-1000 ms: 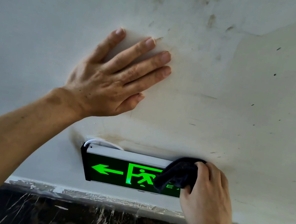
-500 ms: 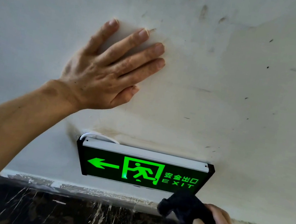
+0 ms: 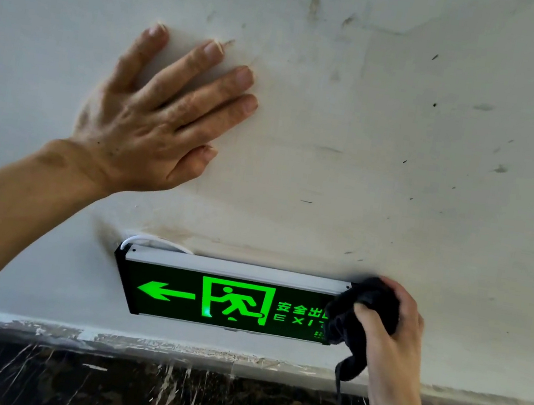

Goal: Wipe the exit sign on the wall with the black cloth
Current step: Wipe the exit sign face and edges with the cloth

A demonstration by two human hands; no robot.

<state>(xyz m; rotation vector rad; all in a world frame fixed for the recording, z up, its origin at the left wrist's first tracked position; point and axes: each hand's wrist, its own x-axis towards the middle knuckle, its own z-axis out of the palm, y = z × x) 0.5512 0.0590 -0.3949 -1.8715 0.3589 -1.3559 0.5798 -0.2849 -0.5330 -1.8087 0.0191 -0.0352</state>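
Observation:
A lit green exit sign [image 3: 227, 298] with a silver top edge hangs low on the white wall, showing an arrow, a running figure and the word EXIT. My right hand [image 3: 394, 339] is closed around a bunched black cloth [image 3: 358, 314] and presses it against the sign's right end, hiding the last letters. A strip of the cloth dangles below the sign. My left hand [image 3: 164, 117] lies flat on the wall above and left of the sign, fingers spread, holding nothing.
The white wall [image 3: 404, 153] carries smudges and small dark marks. A white cable [image 3: 156, 241] loops behind the sign's top left corner. Below the sign runs a dark marbled skirting band [image 3: 160, 398] with paint splashes along its top edge.
My right hand, which had dropped below the sign with the cloth, has come back up and pressed the cloth onto the sign's right end. My left hand has stayed flat on the wall.

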